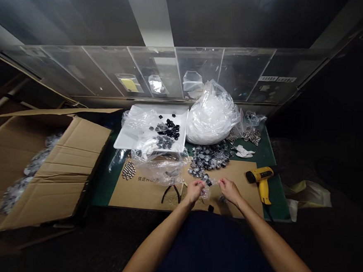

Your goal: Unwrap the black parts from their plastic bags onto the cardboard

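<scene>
Just above the cardboard mat, my left hand [195, 190] is closed in a pinch on a small clear plastic bag [206, 192]. My right hand [230, 191] is closed too, thumb and forefinger pinched at the plastic's other edge. A small black piece [208, 182] shows between the hands, beside the plastic; whether it is inside cannot be made out. Beyond the hands lies a pile of black pieces wrapped in clear film [209, 158]. Black-handled pliers [172, 190] rest left of my left hand, and a loose black piece [210, 208] lies near the mat's front edge.
A white tray [122, 136] holds black pieces and plastic bags. Steel balls [129, 170] sit on the cardboard mat [158, 198]. Behind stands a large stuffed plastic bag [212, 115]. A yellow heat gun [262, 181] lies right, a cardboard box [57, 173] stands left.
</scene>
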Motion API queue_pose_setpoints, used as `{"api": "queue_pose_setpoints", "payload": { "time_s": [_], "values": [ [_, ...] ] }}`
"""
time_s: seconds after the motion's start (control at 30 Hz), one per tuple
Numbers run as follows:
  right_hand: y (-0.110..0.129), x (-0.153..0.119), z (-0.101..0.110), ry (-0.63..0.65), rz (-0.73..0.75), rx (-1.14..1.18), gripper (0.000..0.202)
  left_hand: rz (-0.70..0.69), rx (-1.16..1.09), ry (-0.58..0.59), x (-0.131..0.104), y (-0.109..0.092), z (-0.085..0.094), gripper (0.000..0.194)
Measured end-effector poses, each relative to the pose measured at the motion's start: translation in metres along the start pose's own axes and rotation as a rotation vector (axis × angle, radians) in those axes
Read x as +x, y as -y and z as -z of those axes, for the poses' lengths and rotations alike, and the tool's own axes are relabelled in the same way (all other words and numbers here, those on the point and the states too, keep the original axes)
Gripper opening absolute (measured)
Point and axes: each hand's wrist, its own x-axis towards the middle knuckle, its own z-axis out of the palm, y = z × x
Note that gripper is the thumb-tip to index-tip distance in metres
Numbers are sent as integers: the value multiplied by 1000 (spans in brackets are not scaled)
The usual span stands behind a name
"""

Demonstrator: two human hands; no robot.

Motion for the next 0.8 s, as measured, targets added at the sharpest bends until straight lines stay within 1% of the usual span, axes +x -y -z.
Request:
{"api": "queue_pose_setpoints", "payload": {
  "time_s": [0.07, 0.13, 0.23, 0.3, 0.4, 0.53, 0.67, 0.73, 0.8],
  "values": [
    [-7, 0, -10, -31, -111, 46, 28, -22, 33, -49, 4, 3, -5, 18],
    [-13, -1, -19, -44, -192, 64, 29, -22, 64, -70, 8, 7, -10, 17],
    [-22, -6, -26, -19, -177, 54, 28, -9, 110, -79, 12, 15, -11, 18],
    [-24, -9, -29, -3, -151, 43, 26, -12, 132, -93, 14, 20, -7, 18],
    [-22, -7, -35, 1, -162, 21, 24, -32, 151, -125, 15, 25, 1, 20],
    [-8, 10, -43, 19, -189, -27, 26, -69, 153, -141, 10, 25, 9, 17],
    [6, 36, -53, 49, -162, -99, 32, -84, 155, -155, 4, 21, 13, 12],
    [10, 48, -58, 59, -154, -141, 34, -73, 152, -183, 1, 20, 18, 9],
    [11, 59, -63, 68, -165, -164, 31, -51, 136, -226, -4, 19, 25, 11]
  ]
}}
